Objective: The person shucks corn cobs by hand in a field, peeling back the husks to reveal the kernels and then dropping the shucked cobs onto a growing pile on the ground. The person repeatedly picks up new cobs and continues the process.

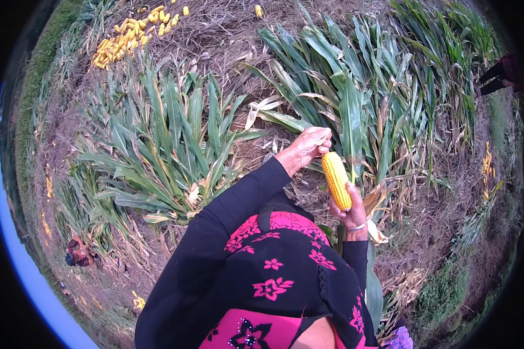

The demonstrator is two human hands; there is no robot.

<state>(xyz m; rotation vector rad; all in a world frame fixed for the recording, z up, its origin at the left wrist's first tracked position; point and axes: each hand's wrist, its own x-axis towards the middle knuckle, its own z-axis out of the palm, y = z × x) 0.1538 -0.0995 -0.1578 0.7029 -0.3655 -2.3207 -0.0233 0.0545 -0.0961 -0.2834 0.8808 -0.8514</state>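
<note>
A husked yellow ear of corn [336, 181] lies tilted across my right hand [350, 211], with the thumb along its side and the fingers beneath. A bracelet circles that wrist. At the cob's upper end is my left hand [310, 146], its fingers curled closely together; whether they pinch any silk or husk is hidden. Dry, pale husk leaves [377, 198] hang beside my right hand. Just beyond the cob rises a green corn leaf [351, 115], part of a large heap of cut corn stalks [375, 87].
Another heap of cut stalks [170, 144] lies to the left. Farther off is a pile of husked ears [124, 39], with more ears [487, 168] at the right. One person [79, 253] is low at the left; another person's legs [493, 78] show at the right edge.
</note>
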